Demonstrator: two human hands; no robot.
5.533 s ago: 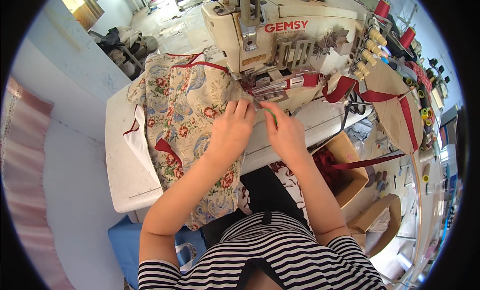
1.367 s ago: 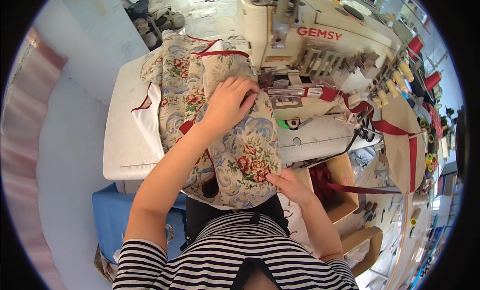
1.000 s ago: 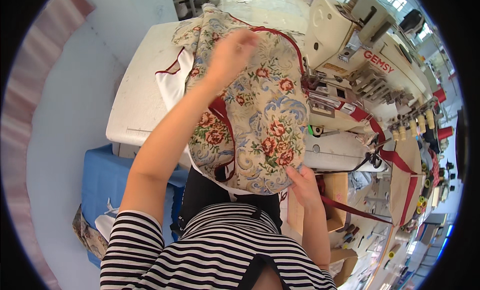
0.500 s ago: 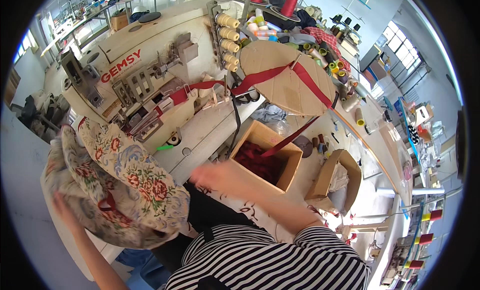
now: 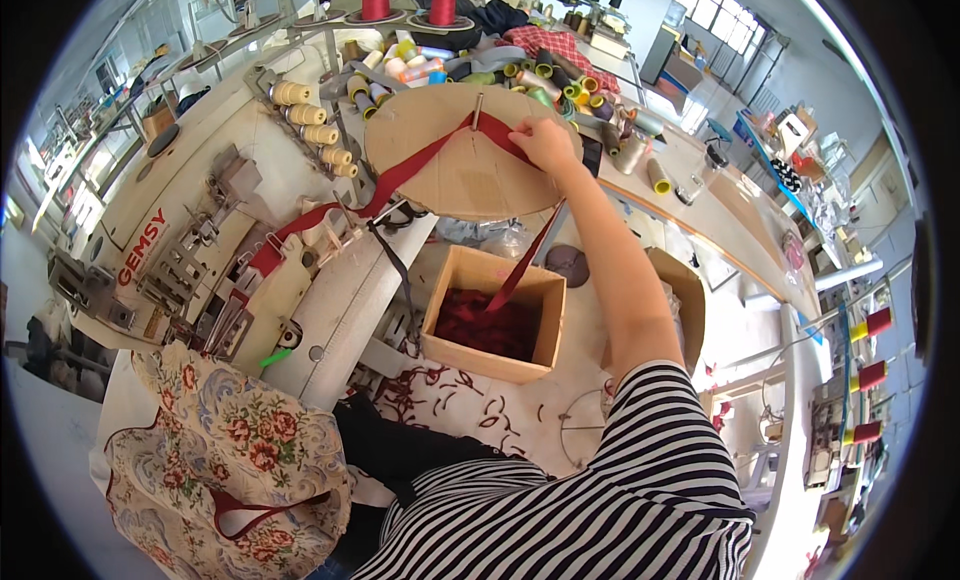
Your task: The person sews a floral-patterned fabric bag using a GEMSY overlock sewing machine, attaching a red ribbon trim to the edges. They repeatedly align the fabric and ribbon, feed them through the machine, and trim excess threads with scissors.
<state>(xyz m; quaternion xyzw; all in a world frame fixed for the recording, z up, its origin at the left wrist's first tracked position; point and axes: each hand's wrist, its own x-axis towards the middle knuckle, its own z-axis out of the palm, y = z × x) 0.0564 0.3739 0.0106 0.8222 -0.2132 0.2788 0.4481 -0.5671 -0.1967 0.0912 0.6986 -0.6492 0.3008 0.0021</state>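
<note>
My right hand (image 5: 545, 145) reaches out over a round cardboard disc (image 5: 470, 185), its fingers closed on the dark red ribbon (image 5: 420, 160). From the sewing machine (image 5: 165, 230) the ribbon runs to an upright metal pin (image 5: 478, 112) on the disc, then past my fingers and down into a wooden box (image 5: 495, 363) holding more of it. Floral fabric (image 5: 265, 430) with red trim lies at the lower left, by the machine's front. My left hand is out of sight.
Thread cones (image 5: 535, 75) crowd the table behind the disc, beside two large red spools (image 5: 443, 2). A cardboard carton (image 5: 680, 285) stands right of the box, partly behind my arm. Red scraps (image 5: 440, 395) litter the floor.
My right hand has moved from near my lap up and forward to the ribbon on the disc. My left hand has left the view; the floral fabric has settled lower. The view has swung right.
</note>
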